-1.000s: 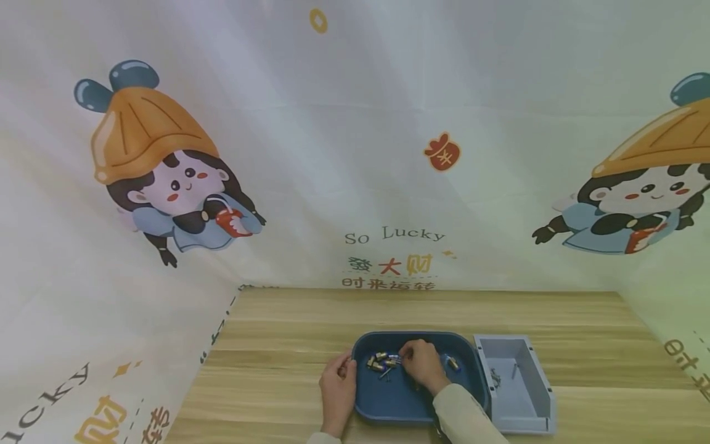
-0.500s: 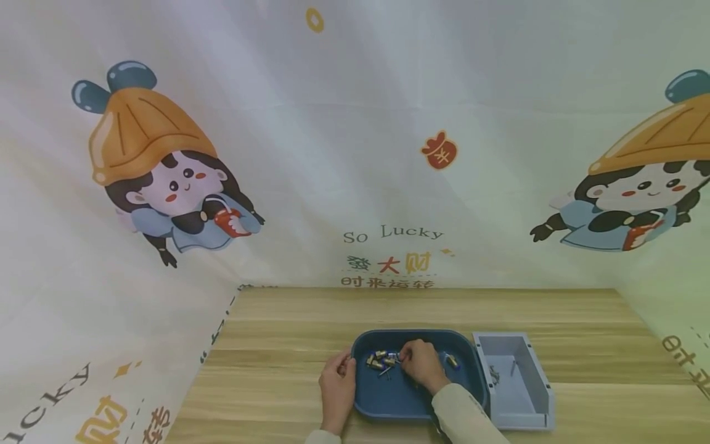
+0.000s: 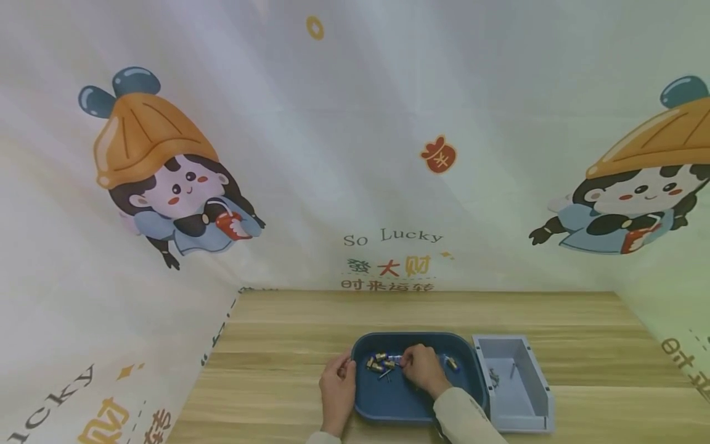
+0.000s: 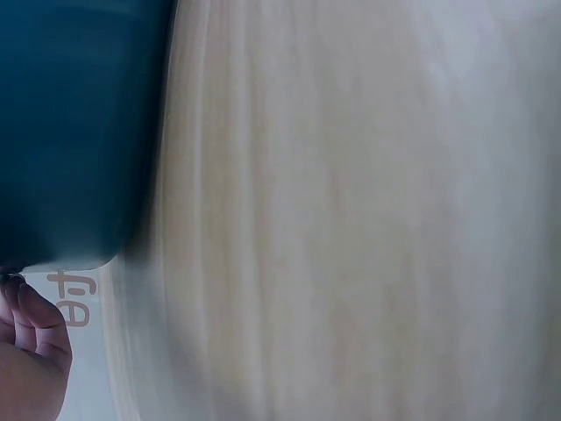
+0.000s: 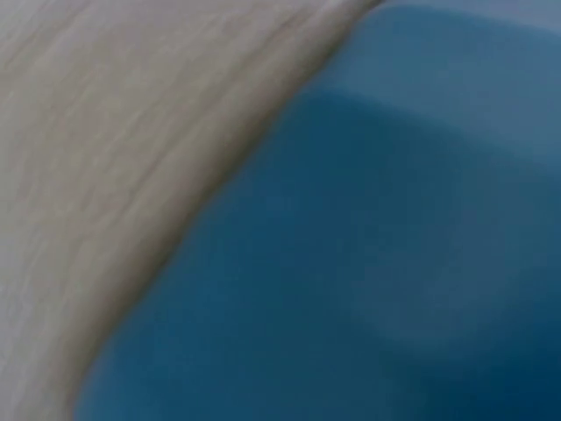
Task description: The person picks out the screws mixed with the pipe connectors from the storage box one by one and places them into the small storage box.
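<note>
Blue tray (image 3: 388, 404) on wooden table (image 3: 277, 345), near edge, centre-right; grey bin (image 3: 521, 394) touching its right side. Small metal parts (image 3: 379, 362) clustered in far-left part of tray floor, one more part (image 3: 452, 363) lying apart toward far-right corner; a few thin screws (image 3: 493, 377) visible in bin. Left hand (image 3: 337, 388) curled over tray's left rim, thumb inside, fingers outside, steadying it. Right hand (image 3: 423, 368) inside tray w/ fingers bent down at right end of cluster; fingertips hidden under knuckles, so cannot tell whether a part is pinched or only touched. Wrist views too blurred to help: left shows tray (image 4: 70, 132) edge and fingers (image 4: 31, 342) just beside it, right shows only tray (image 5: 368, 263) interior. Likely risks: parts small and packed close, so a pinch may catch two at once or none; a loose hold may drop a part en route, prob. onto table or into the seam btw. tray and bin; a sweeping finger may scatter cluster across tray floor; slack left grip may let tray slide and nudge bin rightward. Printed cartoon cloth (image 3: 355, 154) behind, irrelevant to handling.
</note>
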`<state>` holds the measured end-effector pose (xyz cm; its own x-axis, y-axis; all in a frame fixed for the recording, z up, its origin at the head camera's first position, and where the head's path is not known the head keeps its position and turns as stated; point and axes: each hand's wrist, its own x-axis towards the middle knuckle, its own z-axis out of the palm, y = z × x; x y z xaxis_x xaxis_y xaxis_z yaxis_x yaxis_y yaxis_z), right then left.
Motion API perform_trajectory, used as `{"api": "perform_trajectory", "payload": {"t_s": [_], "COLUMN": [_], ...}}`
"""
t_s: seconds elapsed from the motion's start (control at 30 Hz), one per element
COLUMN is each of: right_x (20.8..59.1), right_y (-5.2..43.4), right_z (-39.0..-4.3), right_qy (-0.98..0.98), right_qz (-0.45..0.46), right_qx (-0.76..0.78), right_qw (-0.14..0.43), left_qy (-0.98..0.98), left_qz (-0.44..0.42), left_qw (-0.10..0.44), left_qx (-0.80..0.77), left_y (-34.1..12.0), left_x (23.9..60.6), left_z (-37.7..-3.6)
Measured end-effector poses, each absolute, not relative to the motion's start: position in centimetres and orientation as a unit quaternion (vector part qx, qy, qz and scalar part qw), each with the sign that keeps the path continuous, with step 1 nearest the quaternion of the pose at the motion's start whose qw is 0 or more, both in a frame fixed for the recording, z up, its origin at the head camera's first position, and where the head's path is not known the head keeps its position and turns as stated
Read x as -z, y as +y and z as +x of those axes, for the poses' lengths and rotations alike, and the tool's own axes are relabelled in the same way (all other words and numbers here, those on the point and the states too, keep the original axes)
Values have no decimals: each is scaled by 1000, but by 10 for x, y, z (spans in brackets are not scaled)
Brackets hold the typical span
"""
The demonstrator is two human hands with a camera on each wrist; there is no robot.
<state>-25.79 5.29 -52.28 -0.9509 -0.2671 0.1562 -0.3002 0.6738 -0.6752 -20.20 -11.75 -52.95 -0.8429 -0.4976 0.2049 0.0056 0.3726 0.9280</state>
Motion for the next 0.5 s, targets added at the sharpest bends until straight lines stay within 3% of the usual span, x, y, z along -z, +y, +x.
{"api": "perform_trajectory", "payload": {"t_s": [0.5], "right_x": [526], "right_y": [59], "right_z": [-258], "right_qy": [-913], "right_qz": [194], "right_qx": [-358], "right_qw": [27], "left_qy": [-795], "left_qz": [163], "left_qw": [222], "left_qx": [540], "left_y": [-117], "left_x": [531], "left_z": [-203]}}
